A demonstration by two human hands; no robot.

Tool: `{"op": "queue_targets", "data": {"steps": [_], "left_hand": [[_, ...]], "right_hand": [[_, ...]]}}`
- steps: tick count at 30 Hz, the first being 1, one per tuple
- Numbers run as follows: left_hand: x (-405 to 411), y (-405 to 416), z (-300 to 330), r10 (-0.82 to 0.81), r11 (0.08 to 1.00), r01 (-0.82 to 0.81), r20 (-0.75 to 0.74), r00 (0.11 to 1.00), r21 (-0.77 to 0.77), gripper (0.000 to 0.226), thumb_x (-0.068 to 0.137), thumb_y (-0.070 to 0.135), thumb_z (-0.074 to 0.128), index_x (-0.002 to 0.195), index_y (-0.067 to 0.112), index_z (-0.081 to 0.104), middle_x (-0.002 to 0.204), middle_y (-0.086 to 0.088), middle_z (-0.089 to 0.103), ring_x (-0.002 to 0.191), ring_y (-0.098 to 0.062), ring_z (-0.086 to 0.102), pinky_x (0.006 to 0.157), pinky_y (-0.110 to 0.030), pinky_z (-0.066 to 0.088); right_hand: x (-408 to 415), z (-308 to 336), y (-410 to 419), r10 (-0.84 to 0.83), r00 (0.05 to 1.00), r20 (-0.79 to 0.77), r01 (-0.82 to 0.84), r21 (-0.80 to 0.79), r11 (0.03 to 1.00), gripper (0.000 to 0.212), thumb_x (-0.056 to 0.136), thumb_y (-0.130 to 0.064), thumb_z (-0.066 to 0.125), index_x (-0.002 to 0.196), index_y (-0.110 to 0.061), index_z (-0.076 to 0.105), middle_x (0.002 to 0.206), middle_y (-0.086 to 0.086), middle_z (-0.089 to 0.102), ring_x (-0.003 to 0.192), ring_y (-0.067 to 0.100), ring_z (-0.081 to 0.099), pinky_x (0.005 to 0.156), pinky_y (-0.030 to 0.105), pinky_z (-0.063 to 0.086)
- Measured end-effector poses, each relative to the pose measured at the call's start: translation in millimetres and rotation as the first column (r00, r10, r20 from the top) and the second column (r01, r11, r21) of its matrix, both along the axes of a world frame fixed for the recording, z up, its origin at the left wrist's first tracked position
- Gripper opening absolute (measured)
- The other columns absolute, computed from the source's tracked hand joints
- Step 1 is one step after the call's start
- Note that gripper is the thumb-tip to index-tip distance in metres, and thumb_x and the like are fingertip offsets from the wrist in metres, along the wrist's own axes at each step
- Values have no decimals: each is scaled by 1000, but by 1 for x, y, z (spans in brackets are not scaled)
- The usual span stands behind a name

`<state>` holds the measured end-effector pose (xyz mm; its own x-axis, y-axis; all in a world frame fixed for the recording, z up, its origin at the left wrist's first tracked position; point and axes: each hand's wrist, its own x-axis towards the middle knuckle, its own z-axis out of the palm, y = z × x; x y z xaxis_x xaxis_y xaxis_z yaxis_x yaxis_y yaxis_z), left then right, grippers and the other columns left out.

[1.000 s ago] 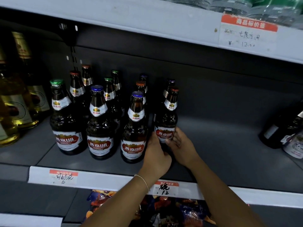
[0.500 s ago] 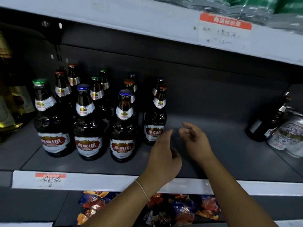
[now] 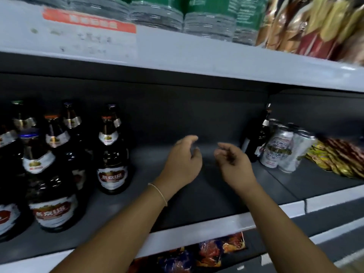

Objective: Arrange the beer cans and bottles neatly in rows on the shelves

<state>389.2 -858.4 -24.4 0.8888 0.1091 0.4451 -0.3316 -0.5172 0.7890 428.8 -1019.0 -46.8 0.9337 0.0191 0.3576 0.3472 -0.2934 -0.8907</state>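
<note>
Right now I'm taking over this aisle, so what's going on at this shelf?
A person is stocking beer on the grey metal shelf. Both the left hand and right hand hover empty over the bare middle stretch, fingers loosely curled. Brown glass beer bottles with red-and-white labels stand in rows at left; silver beer cans and a dark bottle wait at right.

Dim, motion-blurred, wide-angle edge distortion

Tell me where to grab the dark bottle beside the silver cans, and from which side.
Grip the dark bottle round its body from the left, where the shelf lies bare. The silver cans crowd its right side, and its neck sits close under the shelf above. The right hand is nearest.
</note>
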Motion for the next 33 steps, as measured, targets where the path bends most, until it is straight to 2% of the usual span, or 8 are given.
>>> {"op": "queue_targets", "data": {"steps": [4,8,12,15,24,27,30,33], "left_hand": [[33,-36,14,-2,1000,2,2,1000,3,36,96,11,51,131,5,55,128,-12,58,118,-22,56,103,-30,44],[60,-65,22,-8,1000,9,-49,999,21,39,99,19,49,136,8,51,131,-9,57,120,-22,54,100,-23,41],[78,-89,24,-4,999,7,-74,997,35,40,100,23,46,139,13,48,131,-6,58,116,-17,55,90,-16,37],[91,-105,25,-4,999,7,-92,996,38,41,100,23,45,141,16,46,132,-6,57,115,-17,55,90,-17,38],[115,-123,25,28,997,-23,-83,996,70,43,99,14,44,142,12,43,140,-8,52,127,-21,50,101,-18,36],[120,-126,23,32,998,-27,-96,995,54,43,99,14,44,142,12,43,141,-7,51,128,-20,49,101,-18,36],[123,-129,20,42,998,-37,-94,995,55,43,99,14,45,142,10,43,141,-8,51,129,-21,49,103,-20,36],[124,-131,17,45,998,-41,-89,995,48,43,99,14,46,141,10,44,139,-8,53,126,-21,51,101,-21,39]], "right_hand": [[29,7,-43,-73,997,35,73,8,997,26,94,-3,61,120,-9,59,88,0,65,72,-5,62,77,17,49],[59,22,-77,-152,986,74,154,-16,988,36,93,-9,63,127,-3,54,109,9,64,97,16,62,89,28,50],[94,39,-107,-278,949,150,306,-215,927,32,91,-23,65,117,-5,56,106,17,67,94,32,63,80,33,50],[120,47,-121,-300,937,180,339,-259,904,41,88,-23,65,125,-8,55,110,14,68,102,34,63,89,42,53],[167,45,-134,-263,942,207,323,-358,876,37,85,-31,58,116,-10,61,109,8,67,99,26,63,72,16,36],[183,49,-138,-262,952,158,305,-421,854,41,85,-26,60,123,-9,57,114,8,65,104,26,63,74,20,37],[199,53,-141,-286,953,101,298,-493,818,58,80,-40,53,129,-10,52,123,8,63,112,27,60,79,22,36],[204,57,-141,-325,930,172,363,-574,734,42,87,-27,54,125,-9,56,121,13,64,113,34,61,81,27,39]]}}
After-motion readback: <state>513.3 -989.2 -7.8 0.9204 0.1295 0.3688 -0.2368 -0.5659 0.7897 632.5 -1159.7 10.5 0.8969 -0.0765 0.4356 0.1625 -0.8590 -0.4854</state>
